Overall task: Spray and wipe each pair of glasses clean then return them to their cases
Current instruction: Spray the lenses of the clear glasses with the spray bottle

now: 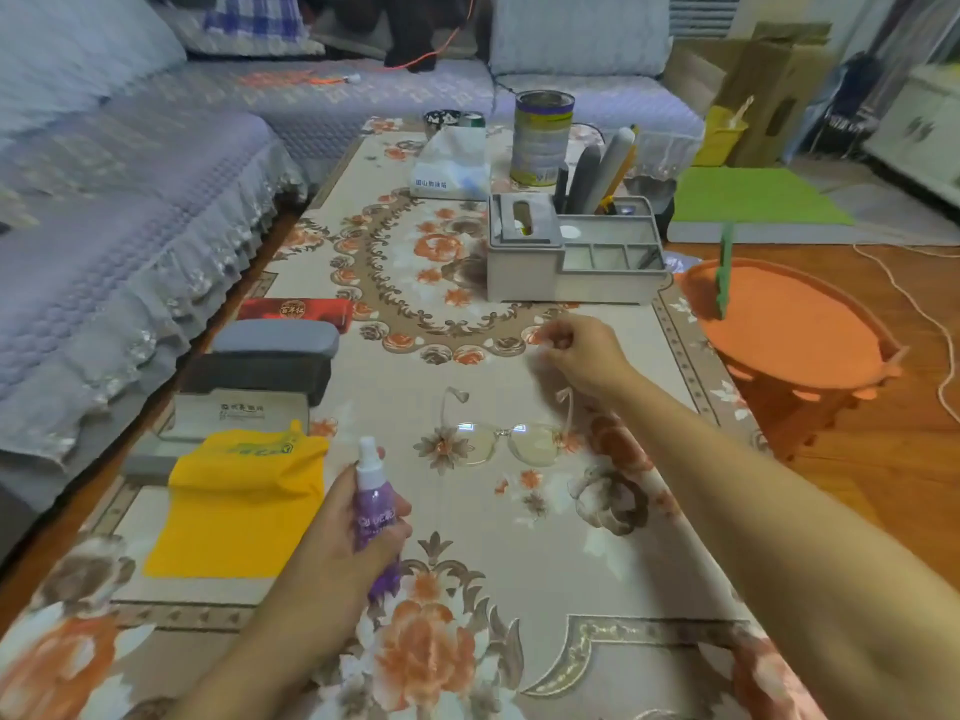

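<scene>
Left hand grips spray bottle, right hand loosely curled, empty; glasses look light, fragile: lift by bridge.

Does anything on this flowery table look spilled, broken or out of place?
Nothing stands out. The clear-framed glasses lie unfolded and intact, the yellow cloth lies flat beside them, and the left hand holds the purple spray bottle upright.

Glasses on table, centre — cloth to their left, cases stacked behind the cloth. Organiser behind glasses; tin farther back.
</scene>
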